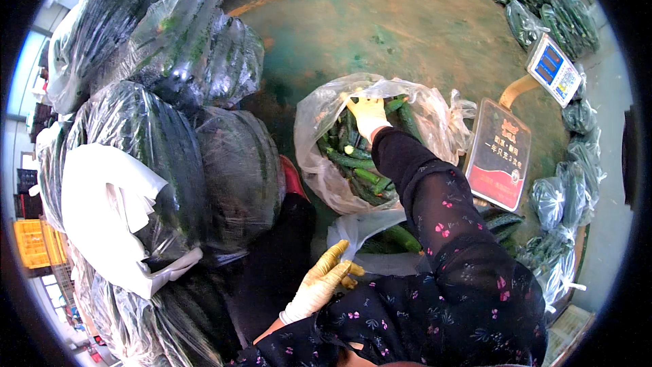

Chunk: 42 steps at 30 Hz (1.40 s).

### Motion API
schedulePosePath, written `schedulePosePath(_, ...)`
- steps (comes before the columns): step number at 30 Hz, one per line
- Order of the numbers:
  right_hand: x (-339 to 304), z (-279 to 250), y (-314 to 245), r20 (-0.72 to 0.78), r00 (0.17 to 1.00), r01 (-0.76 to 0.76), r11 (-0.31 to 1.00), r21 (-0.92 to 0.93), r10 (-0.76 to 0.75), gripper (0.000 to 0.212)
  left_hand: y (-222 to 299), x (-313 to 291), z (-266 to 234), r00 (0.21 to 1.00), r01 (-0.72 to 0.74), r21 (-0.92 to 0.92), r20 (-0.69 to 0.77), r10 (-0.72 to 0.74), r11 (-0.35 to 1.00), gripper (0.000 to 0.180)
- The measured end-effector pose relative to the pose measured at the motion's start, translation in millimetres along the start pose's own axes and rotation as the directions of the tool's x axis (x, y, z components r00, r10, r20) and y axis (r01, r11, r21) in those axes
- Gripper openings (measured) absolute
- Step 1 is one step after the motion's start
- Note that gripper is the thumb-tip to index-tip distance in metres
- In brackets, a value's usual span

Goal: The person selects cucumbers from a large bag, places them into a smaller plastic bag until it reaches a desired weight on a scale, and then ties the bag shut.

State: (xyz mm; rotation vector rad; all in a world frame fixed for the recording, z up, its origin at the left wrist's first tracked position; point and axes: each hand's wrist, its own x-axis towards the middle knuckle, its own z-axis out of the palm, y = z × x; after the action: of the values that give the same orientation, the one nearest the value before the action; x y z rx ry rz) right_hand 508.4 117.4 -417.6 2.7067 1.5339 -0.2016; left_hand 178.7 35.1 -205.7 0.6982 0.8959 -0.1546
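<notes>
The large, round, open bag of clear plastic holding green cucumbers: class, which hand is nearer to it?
Right. The pale-yellow-gloved right hand is inside the bag; the similarly gloved left hand is outside it, lower in the picture.

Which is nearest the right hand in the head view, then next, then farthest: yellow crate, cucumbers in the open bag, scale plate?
From the right hand:
1. Cucumbers in the open bag, right around it.
2. Scale plate, to the hand's right.
3. Yellow crate, at the far left.

Far beyond the open bag [307, 129], my right hand [369, 117] can pass over the floor [333, 34]; stacked bags [234, 170] wall off my left, the scale [501, 153] my right.
</notes>
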Motion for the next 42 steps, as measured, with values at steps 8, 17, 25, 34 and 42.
schedulePosePath(8, 23, -13, -9, 0.215, 0.970, 0.184, 0.924, -0.336, -0.115, 0.030, 2, 1, -1, 0.998, 0.064, -0.048, 0.028, -0.062, 0.997, 0.048)
schedulePosePath(17, -28, 21, 0, 0.100, 0.992, 0.086, 0.984, -0.154, -0.071, 0.017, 0, 2, 0, 0.998, 0.035, -0.026, 0.049, -0.034, 0.999, 0.049)
schedulePosePath(25, -85, 21, 19, 0.253, 0.966, 0.093, 0.984, -0.151, -0.052, 0.020, -7, 8, 0, 0.999, -0.002, 0.062, 0.047, -0.001, 0.998, 0.048)
schedulePosePath(34, -127, -71, 43, 0.038, 0.998, 0.042, 0.993, 0.114, -0.046, 0.020, -23, 12, -7, 0.990, -0.123, 0.062, 0.082, 0.118, 0.990, 0.051)
schedulePosePath(42, -195, -145, 100, -0.021, 0.914, -0.157, 0.401, 0.903, 0.404, 0.044, -15, 10, -4, 0.958, -0.285, 0.108, 0.053, 0.280, 0.953, 0.072)
